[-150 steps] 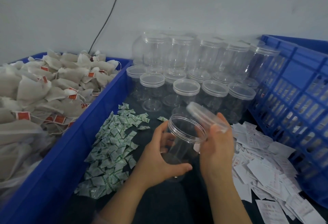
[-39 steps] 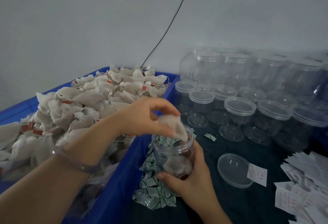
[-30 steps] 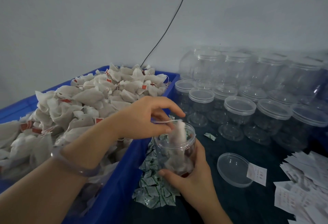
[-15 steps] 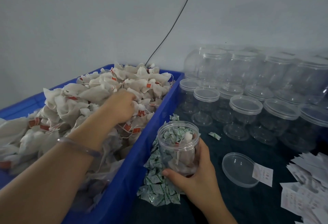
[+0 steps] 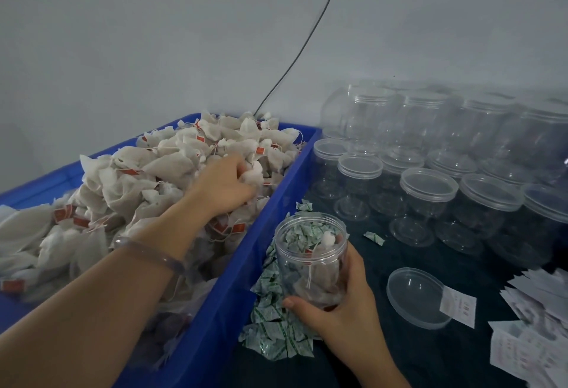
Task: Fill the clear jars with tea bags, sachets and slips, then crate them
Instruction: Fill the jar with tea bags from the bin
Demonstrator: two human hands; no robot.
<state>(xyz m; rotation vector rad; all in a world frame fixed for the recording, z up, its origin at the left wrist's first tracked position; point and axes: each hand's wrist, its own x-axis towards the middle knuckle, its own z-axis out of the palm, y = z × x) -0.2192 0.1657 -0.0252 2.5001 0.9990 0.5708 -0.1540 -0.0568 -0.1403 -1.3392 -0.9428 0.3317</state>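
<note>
My right hand (image 5: 341,304) grips an open clear jar (image 5: 310,252) upright on the dark table beside the blue bin; a few tea bags lie inside it. My left hand (image 5: 226,186) reaches into the blue bin (image 5: 276,203), fingers curled round a white tea bag (image 5: 253,177) on top of the heap of tea bags (image 5: 147,190). The jar's lid (image 5: 415,295) lies flat on the table to the right. Green sachets (image 5: 276,323) are piled by the jar's base. White slips (image 5: 528,335) lie at the right edge.
Several lidded empty clear jars (image 5: 427,190) stand stacked at the back right, against the grey wall. One loose sachet (image 5: 373,237) lies on the dark table between them and the held jar. A black cable (image 5: 307,46) runs up the wall.
My left hand dropped a tea bag into the jar, went back to the bin and now closes on another bag. The right hand keeps holding the jar.
</note>
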